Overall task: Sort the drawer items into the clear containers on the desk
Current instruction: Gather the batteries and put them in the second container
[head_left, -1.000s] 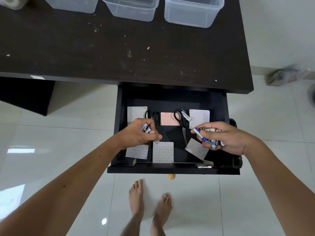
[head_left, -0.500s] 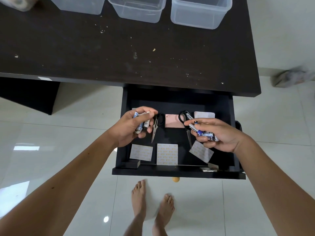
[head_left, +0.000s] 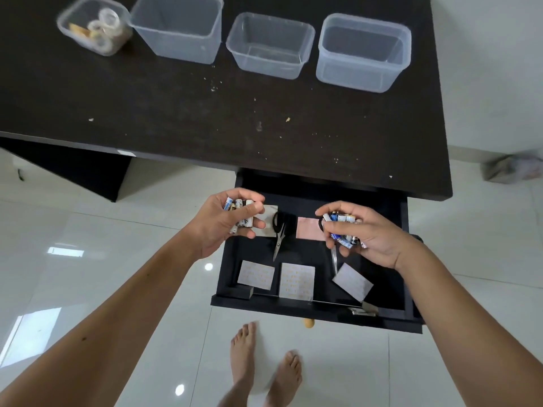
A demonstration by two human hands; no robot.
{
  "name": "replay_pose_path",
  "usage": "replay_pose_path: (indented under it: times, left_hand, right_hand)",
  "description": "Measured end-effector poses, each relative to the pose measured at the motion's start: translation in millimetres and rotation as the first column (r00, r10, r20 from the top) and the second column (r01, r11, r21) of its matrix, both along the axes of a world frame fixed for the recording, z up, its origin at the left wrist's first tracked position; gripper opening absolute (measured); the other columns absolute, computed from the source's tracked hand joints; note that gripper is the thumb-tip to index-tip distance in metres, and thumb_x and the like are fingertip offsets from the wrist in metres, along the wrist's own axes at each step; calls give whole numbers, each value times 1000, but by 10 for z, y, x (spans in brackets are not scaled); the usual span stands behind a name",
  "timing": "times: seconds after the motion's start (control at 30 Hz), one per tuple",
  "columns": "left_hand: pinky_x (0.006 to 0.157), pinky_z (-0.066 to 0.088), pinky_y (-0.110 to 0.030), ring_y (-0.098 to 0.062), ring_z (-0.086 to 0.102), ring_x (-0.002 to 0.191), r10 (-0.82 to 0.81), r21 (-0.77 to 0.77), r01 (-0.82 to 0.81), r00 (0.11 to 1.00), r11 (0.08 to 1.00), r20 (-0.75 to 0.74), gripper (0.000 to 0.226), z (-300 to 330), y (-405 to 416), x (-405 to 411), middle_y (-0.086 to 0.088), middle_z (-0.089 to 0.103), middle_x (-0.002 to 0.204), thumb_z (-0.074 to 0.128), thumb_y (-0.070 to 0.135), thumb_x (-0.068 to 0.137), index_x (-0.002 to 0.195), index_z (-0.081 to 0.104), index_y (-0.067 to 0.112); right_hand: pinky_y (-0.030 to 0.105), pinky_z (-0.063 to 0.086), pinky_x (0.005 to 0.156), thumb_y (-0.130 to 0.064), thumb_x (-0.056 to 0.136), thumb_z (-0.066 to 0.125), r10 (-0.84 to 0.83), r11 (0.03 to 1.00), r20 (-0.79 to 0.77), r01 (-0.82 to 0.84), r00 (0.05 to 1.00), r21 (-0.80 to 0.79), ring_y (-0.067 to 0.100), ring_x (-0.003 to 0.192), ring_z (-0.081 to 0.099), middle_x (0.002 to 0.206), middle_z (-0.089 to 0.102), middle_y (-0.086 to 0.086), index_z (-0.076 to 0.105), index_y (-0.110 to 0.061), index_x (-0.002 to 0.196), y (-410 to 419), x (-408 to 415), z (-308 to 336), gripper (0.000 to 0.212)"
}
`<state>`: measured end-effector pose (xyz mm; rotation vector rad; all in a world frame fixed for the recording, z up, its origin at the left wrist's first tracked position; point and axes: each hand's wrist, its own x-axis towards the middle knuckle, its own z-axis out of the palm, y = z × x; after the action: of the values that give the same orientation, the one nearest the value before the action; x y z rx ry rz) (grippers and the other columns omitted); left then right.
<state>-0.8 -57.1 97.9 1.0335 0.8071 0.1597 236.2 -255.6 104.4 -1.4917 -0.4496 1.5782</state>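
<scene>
The black drawer point(head_left: 293, 309) stands pulled out below the dark desk point(head_left: 205, 113). My left hand point(head_left: 217, 227) is closed around several batteries point(head_left: 239, 208) above the drawer's left edge. My right hand point(head_left: 367, 239) grips another bunch of batteries point(head_left: 342, 218) over the drawer's right half. Inside lie black-handled scissors point(head_left: 280, 230), a pink note pad point(head_left: 307, 229) and pale sticky-note pads point(head_left: 296, 282). A second pair of scissors is mostly hidden under my right hand. Three empty clear containers point(head_left: 270, 45) line the desk's far side.
A fourth clear container point(head_left: 94, 24) at the far left holds tape rolls. Crumbs dot the desk top. My bare feet point(head_left: 264, 365) stand on the glossy white tile floor below the drawer. A crumpled bag point(head_left: 511, 168) lies on the floor at right.
Both hands have risen from the drawer floor with batteries in them. The view has tilted up, and the containers on the desk now show in full.
</scene>
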Motion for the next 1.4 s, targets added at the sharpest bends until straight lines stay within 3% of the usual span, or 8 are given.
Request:
replay_pose_path:
  times: [0.2,0.6,0.77,0.97,1.17,1.23,1.33,1.4]
  left_hand:
    - [56,60,-26,-20,74,68,88,67,-85,995,994,-46,11,276,117,-30,-11,75,97,73,17,96,105,74,9]
    - [54,59,-25,-22,80,73,200,141,-191,978,971,-54,6,809,811,99,-9,81,94,79,16,93,98,78,13]
    - [58,63,-29,-23,79,75,46,217,-32,997,976,-62,13,973,1202,169,-9,81,98,79,18,94,103,78,9]
    - [56,64,-31,-24,75,70,-312,203,310,950,929,-22,16,808,909,563,-15,74,97,79,12,93,104,73,3]
    - [43,50,-26,-18,61,58,-498,168,499,866,850,-48,16,293,76,909,-1,70,76,84,18,91,96,74,6]
    - [40,46,-26,-18,60,56,-539,173,546,838,820,-87,17,98,-164,999,3,71,73,85,19,90,95,75,7]
    - [41,47,-25,-19,63,57,-528,179,543,840,820,-127,16,-186,-393,1082,-13,78,95,87,23,88,92,77,12]
    - [42,49,-25,-20,65,58,-493,170,512,858,842,-142,16,-337,-476,1088,-13,77,98,87,22,87,92,77,11]
  right_hand:
    - [24,45,51,-15,99,72,22,998,67,-26,998,60,19,76,62,91,65,11,76,-18,123,442,-48,360,25]
    - [21,43,48,-14,98,74,133,987,148,-145,980,73,17,72,58,90,65,10,77,-16,120,1637,-187,929,22]
    - [20,38,43,-21,94,77,159,979,93,-169,983,114,19,68,56,85,61,12,71,-12,111,1968,-171,1109,20]
    - [22,39,40,-20,92,78,167,983,126,-176,978,59,24,66,60,79,63,16,67,-11,103,1481,69,945,18]
    - [26,39,42,-18,93,80,169,982,175,-152,970,-110,25,64,62,77,66,17,64,-3,101,390,259,635,24]
    - [28,40,44,-17,93,80,149,978,212,-113,966,-174,26,67,65,77,70,15,64,-4,100,38,307,495,23]
    - [29,43,47,-18,91,83,57,977,283,5,957,-211,28,70,67,80,72,16,68,-7,97,-350,360,209,19]
    - [29,44,46,-23,89,86,-37,978,326,101,945,-183,26,66,64,76,69,15,71,-10,92,-498,355,-12,20]
